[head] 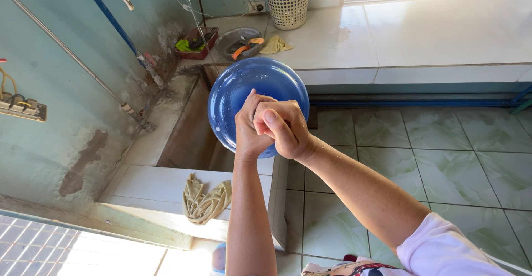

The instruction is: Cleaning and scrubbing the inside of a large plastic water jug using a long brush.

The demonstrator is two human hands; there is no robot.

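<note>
Nearest the camera, a white sleeve [443, 248] covers the upper part of the person's right arm, which reaches forward to a blue bowl [249, 88] held up on edge above a tiled sink basin [183, 137]. The right hand [285, 129] is closed in a tight fist at the bowl's lower rim, and the left hand [249, 129] is curled shut right beside it, the two hands pressed together; both grip the bowl's near edge, its wet hollow side facing the camera. Below the bowl, on the basin's white tiled ledge, lies a crumpled beige cloth [206, 201]. Beyond the bowl, on the counter, sit a metal dish [238, 42] holding an orange tool, a yellow rag [275, 45] just beside it, and a red tray [195, 43]. Farther back from the bowl stands a white perforated basket [286, 2].
</note>
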